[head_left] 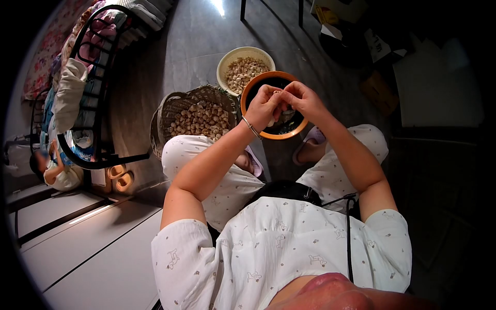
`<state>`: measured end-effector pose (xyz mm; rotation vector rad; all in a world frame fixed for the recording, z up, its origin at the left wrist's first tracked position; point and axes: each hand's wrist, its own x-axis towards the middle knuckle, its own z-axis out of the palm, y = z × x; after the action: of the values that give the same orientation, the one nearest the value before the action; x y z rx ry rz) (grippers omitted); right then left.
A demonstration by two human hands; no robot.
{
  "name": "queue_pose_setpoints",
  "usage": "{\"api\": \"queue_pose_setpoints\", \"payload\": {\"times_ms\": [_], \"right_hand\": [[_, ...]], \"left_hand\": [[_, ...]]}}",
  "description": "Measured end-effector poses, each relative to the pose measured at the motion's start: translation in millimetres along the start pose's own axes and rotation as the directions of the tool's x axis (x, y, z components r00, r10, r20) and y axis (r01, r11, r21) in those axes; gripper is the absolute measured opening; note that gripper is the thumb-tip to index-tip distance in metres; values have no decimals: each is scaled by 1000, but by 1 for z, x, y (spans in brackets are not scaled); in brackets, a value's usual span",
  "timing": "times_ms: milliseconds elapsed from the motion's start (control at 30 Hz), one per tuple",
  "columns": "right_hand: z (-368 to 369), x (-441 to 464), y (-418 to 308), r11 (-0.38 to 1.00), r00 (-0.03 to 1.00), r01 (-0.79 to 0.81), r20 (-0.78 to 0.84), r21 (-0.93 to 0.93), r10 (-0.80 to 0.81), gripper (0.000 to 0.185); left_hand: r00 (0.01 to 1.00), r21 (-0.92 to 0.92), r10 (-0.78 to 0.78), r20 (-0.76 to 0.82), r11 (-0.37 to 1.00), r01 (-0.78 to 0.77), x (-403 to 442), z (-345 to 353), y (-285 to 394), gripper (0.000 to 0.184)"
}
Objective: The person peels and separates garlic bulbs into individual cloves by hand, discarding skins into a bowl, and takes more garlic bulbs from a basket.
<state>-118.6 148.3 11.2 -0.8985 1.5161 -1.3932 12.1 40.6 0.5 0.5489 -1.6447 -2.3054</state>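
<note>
Both of my hands meet above an orange-rimmed basin with a dark inside. My left hand, with a bracelet at its wrist, is closed on a garlic bulb, of which only pale bits show between the fingers. Fingertips of my right hand pinch the same garlic from the other side. Below the hands, pale pieces lie in the basin, too shaded to make out clearly. A woven basket to the left holds many garlic bulbs. Behind the basin, a cream bowl contains loose garlic cloves.
My knees flank the basin, with slippered feet just in front of me. On the left stand a black metal bed frame with bedding, a pair of slippers, and another person. Boxes sit at the dark right.
</note>
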Motion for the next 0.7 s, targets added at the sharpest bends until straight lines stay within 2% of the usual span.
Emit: {"api": "queue_pose_setpoints", "payload": {"times_ms": [333, 500, 633, 700], "right_hand": [[-4, -2, 1, 981, 998, -36, 54, 193, 26, 14], [-1, -3, -1, 977, 999, -36, 29, 210, 31, 14], [2, -2, -1, 989, 998, 35, 45, 147, -42, 12], [2, -2, 0, 993, 997, 46, 56, 105, -53, 12]], "left_hand": [[998, -178, -59, 26, 982, 63, 0, -1, 9, 21], [991, -370, -96, 92, 921, 123, -1, -7, 11, 23], [982, -310, -178, 56, 932, 187, 0, -6, 11, 22], [991, -94, -133, -3, 987, 132, 0, -4, 8, 20]]}}
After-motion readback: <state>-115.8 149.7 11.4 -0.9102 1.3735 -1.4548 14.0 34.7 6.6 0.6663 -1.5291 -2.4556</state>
